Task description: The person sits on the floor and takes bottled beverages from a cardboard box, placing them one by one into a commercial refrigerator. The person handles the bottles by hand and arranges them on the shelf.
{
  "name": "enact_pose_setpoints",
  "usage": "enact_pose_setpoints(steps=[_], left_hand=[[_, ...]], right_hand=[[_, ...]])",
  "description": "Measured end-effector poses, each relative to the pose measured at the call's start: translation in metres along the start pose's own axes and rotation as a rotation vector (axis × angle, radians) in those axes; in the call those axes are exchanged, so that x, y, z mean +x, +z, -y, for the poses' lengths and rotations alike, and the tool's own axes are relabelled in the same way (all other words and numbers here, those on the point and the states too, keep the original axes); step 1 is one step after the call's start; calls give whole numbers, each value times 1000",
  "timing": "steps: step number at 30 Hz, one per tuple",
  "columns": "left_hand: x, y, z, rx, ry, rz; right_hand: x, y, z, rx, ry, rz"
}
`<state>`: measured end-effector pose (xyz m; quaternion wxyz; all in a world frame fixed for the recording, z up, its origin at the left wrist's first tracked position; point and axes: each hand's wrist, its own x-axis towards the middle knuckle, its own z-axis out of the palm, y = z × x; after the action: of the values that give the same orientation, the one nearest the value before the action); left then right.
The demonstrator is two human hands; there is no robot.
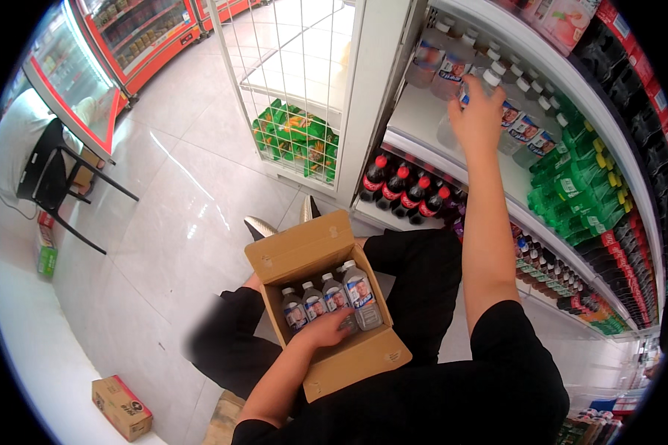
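Note:
My right hand [477, 111] reaches into the open shelf and grips a clear plastic bottle with a white cap [492, 77]. My fingers hide much of its body. An open cardboard carton [298, 245] rests between my legs, flaps spread. Inside it stand several clear bottles [314, 300] with white caps and blue picture labels. One bottle [362, 295] at the right side sits higher than its neighbours. My left hand [327, 329] lies in the carton against the bottles; whether its fingers grip one is unclear. More bottles of this kind [451, 69] stand in rows on the shelf.
Green bottles [570, 183] stand beside the clear ones. Below are dark cola bottles [403, 189]. A white wire-mesh side panel [295, 83] adjoins the shelf. Leftward are a black chair [61, 161] with a seated person, red-framed coolers [139, 44] and a closed carton [122, 409].

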<state>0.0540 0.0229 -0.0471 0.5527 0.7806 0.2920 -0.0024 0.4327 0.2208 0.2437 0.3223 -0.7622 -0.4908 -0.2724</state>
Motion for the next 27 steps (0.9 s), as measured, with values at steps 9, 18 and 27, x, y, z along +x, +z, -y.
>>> enact_pose_setpoints(steps=[9, 18, 27], left_hand=[[3, 6, 11, -114, -7, -56], [6, 12, 18, -112, -56, -53], [17, 22, 35, -529, 58, -393]], right_hand=[[-29, -31, 4, 113, 56, -80], [-114, -27, -45, 844, 341, -353], [-157, -48, -21, 1545, 706, -82]])
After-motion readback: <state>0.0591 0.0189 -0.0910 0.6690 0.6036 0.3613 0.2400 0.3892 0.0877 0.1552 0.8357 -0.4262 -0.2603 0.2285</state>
